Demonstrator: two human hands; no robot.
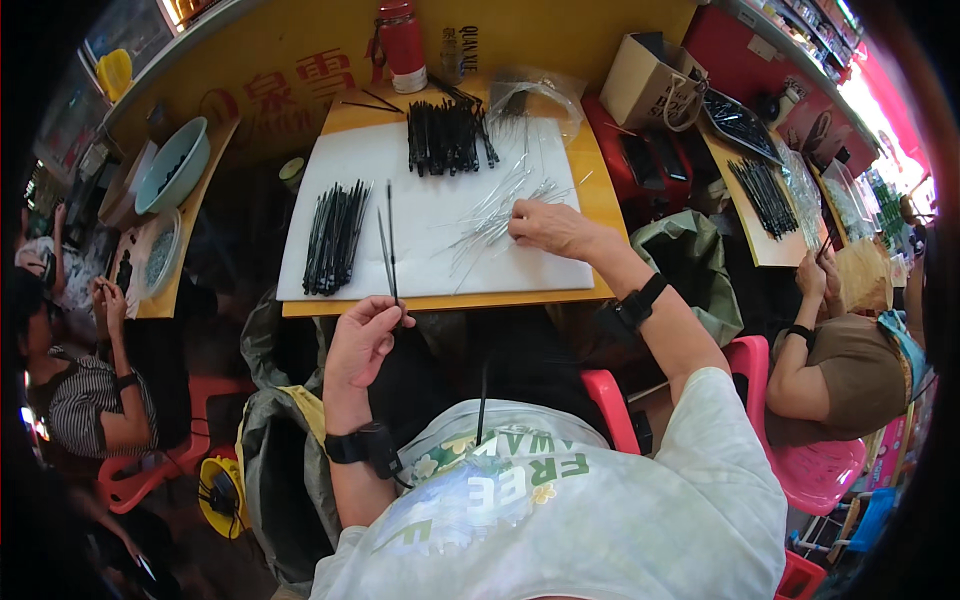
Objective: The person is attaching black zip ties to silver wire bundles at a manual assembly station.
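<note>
My left hand (pixel 368 335) is just in front of the table's near edge, its fingers pinched on a thin black stick (pixel 391 230) that points up. A slim grey strip (pixel 384 255) rises beside the stick from the same fingers. Over the white foam sheet (pixel 420 260), my right hand (pixel 545 228) has its fingers closed on the loose pile of thin silvery wires (pixel 500 215); what is between its fingertips is hidden. A bundle of black sticks (pixel 336 238) lies left on the sheet, and a larger bundle (pixel 445 138) at its far side.
A red flask (pixel 402 45) and a clear plastic bag (pixel 540 100) stand behind the sheet on the wooden table (pixel 600 190). Co-workers sit left and right at their own tables. A basin (pixel 180 165) is left; a paper bag (pixel 650 80) is at back right.
</note>
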